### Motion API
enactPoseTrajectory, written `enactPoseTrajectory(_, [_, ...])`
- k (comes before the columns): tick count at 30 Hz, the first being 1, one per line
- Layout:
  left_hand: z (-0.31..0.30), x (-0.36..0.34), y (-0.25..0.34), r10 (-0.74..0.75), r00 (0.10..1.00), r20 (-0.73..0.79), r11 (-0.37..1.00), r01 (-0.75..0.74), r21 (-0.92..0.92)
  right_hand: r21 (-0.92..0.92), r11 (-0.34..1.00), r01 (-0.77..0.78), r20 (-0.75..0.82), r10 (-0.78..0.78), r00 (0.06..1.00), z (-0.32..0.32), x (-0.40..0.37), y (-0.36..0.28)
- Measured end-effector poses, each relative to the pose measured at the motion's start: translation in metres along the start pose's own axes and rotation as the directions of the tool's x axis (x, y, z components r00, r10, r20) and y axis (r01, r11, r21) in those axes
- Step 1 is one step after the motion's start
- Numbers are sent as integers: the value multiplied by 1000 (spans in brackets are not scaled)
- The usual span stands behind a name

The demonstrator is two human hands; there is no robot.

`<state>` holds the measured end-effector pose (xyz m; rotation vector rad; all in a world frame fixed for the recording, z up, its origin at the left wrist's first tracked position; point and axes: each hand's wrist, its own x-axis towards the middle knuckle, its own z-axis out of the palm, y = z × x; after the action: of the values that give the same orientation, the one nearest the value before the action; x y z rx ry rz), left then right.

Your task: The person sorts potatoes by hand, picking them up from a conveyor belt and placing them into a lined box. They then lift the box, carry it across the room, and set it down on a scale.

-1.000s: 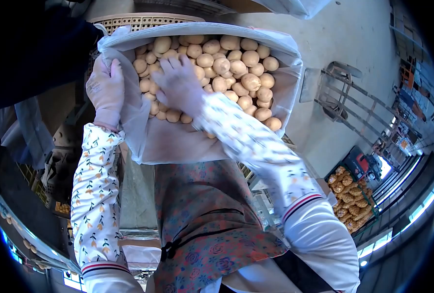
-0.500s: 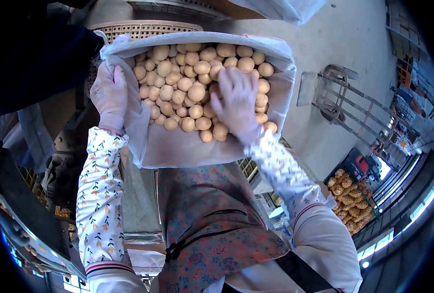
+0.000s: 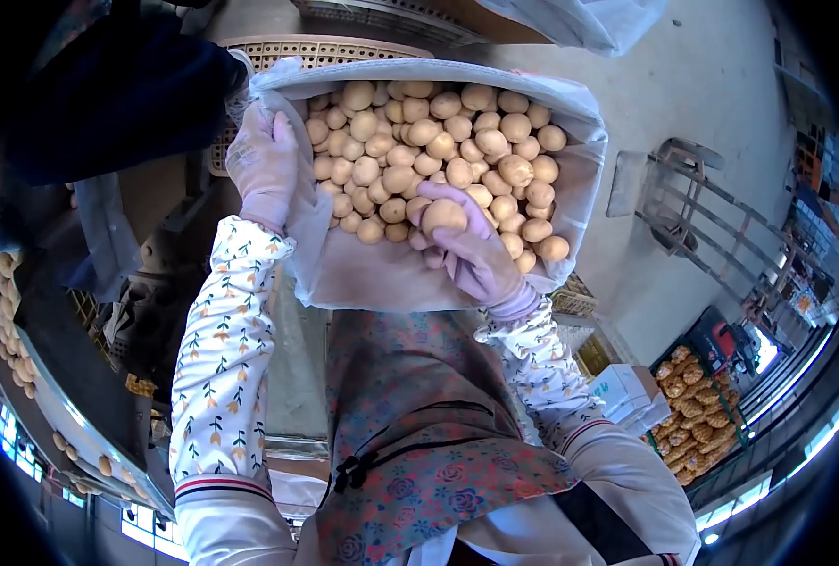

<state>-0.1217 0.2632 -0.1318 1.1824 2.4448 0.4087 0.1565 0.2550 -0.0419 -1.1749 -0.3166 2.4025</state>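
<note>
Many small, round, pale-yellow potatoes (image 3: 419, 132) fill most of a box lined with a whitish sheet (image 3: 372, 274). My gloved left hand (image 3: 264, 165) grips the liner's bunched edge at the box's left side. A larger potato (image 3: 444, 217) lies in the fingers of my gloved right hand (image 3: 485, 259), which is palm up over the near part of the heap. Bare liner shows along the box's near side, below the potatoes.
A perforated plastic crate (image 3: 334, 49) stands behind the box. At the left is another person's dark sleeve (image 3: 117, 113), above a conveyor edge (image 3: 89, 415) carrying potatoes. A metal hand cart (image 3: 712, 208) stands on the floor to the right, with filled net sacks (image 3: 697, 415) nearer.
My right hand has turned from palm down on the potatoes to palm up, now with a potato in its fingers. My left hand stays on the liner edge. The view has shifted slightly.
</note>
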Motion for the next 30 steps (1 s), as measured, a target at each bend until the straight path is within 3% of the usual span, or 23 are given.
enactPoseTrajectory(2, [2,1,-3,15,1000,0,1000,-15,7,-7,1000,-1,13,1,1000,10,-4,2])
enactPoseTrajectory(5, [4,-1,-6,17,1000,1,999,-17,-31,-169,986,4,113,15,993,-5,-14,10])
enactPoseTrajectory(6, [6,-1,-7,25,1000,-14,999,-25,-26,-267,960,87,170,-42,985,-8,-12,15])
enactPoseTrajectory(9, [8,0,-8,37,998,-41,999,-37,-12,-543,839,-33,65,80,995,-4,-2,11])
enactPoseTrajectory(13, [5,0,-7,51,998,-45,999,-51,-12,-415,897,-155,-4,169,986,10,26,12])
enactPoseTrajectory(14, [7,0,-8,60,997,-49,998,-61,-16,-410,911,48,124,4,992,13,26,14])
enactPoseTrajectory(17, [-1,0,-1,50,999,-13,999,-50,-6,-520,854,5,168,96,981,22,12,-12])
enactPoseTrajectory(19, [-1,1,0,47,999,-16,999,-47,-9,-452,890,61,248,60,967,15,8,-6])
enactPoseTrajectory(22, [-2,1,-3,57,998,-22,998,-56,19,-287,958,1,274,81,958,21,-14,-9])
enactPoseTrajectory(27, [0,-44,-15,130,986,-107,958,-153,-244,-284,959,-3,336,103,936,30,-58,-28])
enactPoseTrajectory(28, [2,-69,-28,66,998,6,973,-63,-220,-261,965,-19,360,116,926,30,-68,-32])
enactPoseTrajectory(29, [-24,-107,0,57,997,-44,928,-69,-366,-260,965,1,382,102,919,31,-75,-33])
enactPoseTrajectory(30, [-8,-135,-26,106,983,-147,904,-157,-398,-256,966,22,409,88,908,31,-78,-33])
